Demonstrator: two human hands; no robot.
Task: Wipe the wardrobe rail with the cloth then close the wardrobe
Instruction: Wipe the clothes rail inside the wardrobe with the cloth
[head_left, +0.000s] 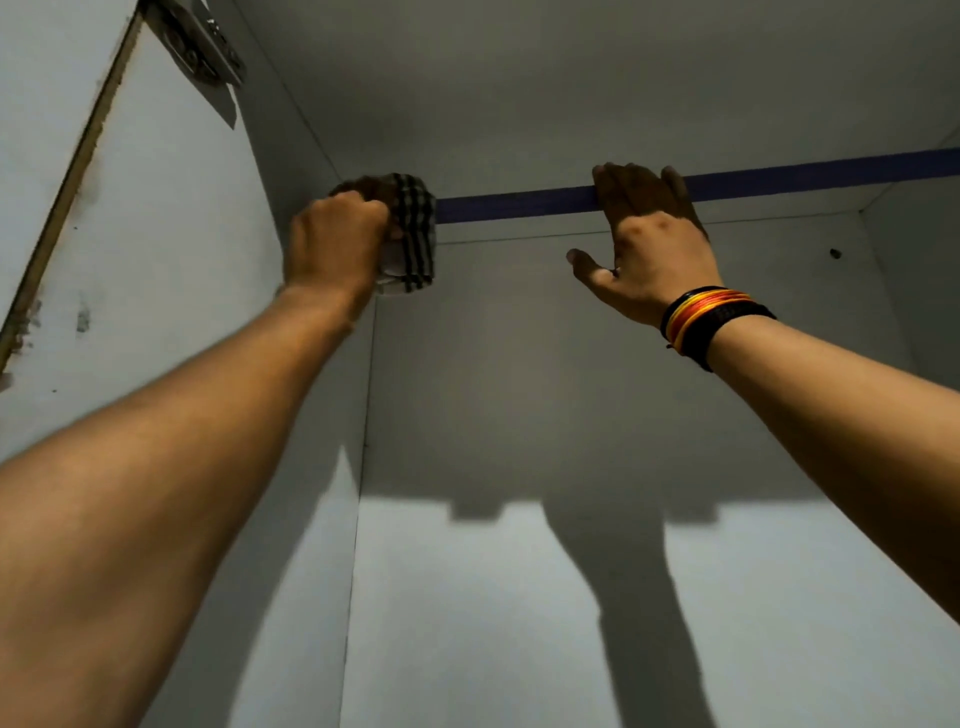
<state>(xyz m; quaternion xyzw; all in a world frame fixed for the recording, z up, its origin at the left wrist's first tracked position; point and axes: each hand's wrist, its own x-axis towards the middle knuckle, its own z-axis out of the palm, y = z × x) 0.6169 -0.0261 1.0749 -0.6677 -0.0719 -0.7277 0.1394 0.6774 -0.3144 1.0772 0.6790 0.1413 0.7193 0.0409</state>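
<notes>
A blue wardrobe rail (514, 203) runs across the top of the open grey wardrobe, from the left wall to the right edge of the view. My left hand (335, 244) is shut on a black-and-white checked cloth (413, 228), which is wrapped around the rail's left end, close to the side wall. My right hand (644, 234) rests on the rail further right, its fingers hooked over the top and its thumb spread out below. Threads and a dark band circle my right wrist.
The wardrobe's left side wall (156, 291) and back wall (519, 571) are plain grey. A metal hinge (200, 44) sits at the top left by the open door's edge (67, 182). A small dark hole (835, 253) marks the back wall at the right.
</notes>
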